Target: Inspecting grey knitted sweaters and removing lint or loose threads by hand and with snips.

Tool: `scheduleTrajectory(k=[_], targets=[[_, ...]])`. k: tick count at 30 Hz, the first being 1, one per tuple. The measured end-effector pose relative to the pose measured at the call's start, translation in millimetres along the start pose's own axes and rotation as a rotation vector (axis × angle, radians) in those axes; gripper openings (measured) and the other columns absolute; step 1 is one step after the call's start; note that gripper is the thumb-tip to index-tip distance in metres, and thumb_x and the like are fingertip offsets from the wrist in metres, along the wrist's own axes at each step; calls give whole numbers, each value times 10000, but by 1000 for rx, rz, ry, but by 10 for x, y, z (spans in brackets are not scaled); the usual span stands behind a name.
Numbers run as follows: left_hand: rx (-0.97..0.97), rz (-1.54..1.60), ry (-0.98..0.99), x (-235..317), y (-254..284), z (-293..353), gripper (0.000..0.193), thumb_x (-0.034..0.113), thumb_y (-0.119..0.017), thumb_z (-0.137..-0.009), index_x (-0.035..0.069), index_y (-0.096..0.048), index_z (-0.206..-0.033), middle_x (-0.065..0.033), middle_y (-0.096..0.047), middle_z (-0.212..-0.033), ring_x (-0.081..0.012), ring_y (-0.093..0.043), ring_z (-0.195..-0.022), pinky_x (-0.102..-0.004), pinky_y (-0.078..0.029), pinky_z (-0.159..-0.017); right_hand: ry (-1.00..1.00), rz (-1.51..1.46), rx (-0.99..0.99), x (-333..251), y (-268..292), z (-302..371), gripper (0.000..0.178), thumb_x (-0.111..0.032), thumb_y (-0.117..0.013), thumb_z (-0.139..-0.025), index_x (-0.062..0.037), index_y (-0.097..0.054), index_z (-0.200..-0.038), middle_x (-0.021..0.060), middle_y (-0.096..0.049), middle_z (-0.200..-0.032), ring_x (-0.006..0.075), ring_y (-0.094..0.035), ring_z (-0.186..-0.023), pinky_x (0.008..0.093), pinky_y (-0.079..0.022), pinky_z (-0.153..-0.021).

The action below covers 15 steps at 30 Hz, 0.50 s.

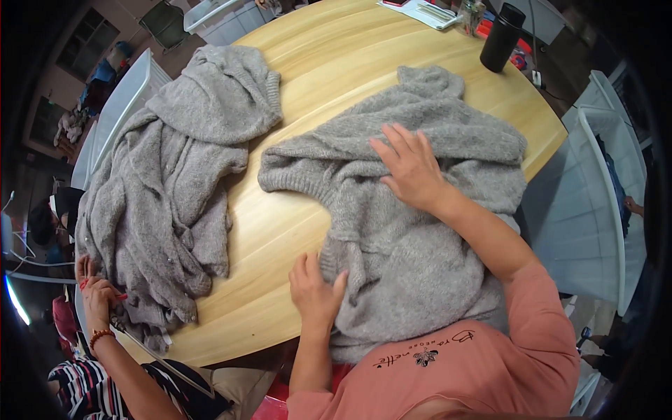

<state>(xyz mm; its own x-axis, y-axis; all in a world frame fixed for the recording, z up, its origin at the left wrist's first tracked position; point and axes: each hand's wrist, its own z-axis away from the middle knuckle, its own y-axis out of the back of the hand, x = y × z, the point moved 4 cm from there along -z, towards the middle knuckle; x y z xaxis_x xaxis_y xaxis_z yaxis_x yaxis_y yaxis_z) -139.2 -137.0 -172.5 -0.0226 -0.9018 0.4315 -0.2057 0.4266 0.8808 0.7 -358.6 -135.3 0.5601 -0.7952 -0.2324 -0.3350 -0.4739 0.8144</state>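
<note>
A grey knitted sweater point(420, 259) lies bunched in folds across the table in front of me, one end hanging toward my lap. My right hand point(411, 168) rests on its upper folds, fingers stretched out and palm down. At the sweater's lower left is my left hand point(315, 290), with its fingers extended and thumb apart, beside a ribbed edge point(336, 260) of the knit. The thumb appears to touch that edge. Another ribbed band point(297, 173) curves along the sweater's left side. What lies under the folds is hidden.
Grey knitwear point(164, 168) is heaped on the left of the wooden table point(280, 308). A co-worker's hand point(99, 297) holds a small red item beside it. A black bottle point(502, 38) and a glass jar point(470, 15) stand far right. A large plastic bin point(577, 203) is right of the table.
</note>
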Motion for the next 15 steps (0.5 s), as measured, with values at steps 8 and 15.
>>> scheduleTrajectory(k=[8,15], targets=[[-378,139,469,-300,115,381,456,124,-712,-671,17,-517,-1069,-213,-592,-884,-312,-593,-780,-338,-465,-719,-182,-193,147,505,317,502,421,47,-479,-612,2,-581,-1018,182,-608,-920,353,-583,-799,383,-468,-750],[248,1149,578,-533,68,264,243,-57,-545,-776,-37,-535,-1018,-116,-607,-964,-236,-598,-868,-329,-469,-795,207,-605,-1236,-175,1854,1715,203,-138,-613,-754,-4,-642,-904,110,-627,-824,298,-612,-759,344,-482,-645]])
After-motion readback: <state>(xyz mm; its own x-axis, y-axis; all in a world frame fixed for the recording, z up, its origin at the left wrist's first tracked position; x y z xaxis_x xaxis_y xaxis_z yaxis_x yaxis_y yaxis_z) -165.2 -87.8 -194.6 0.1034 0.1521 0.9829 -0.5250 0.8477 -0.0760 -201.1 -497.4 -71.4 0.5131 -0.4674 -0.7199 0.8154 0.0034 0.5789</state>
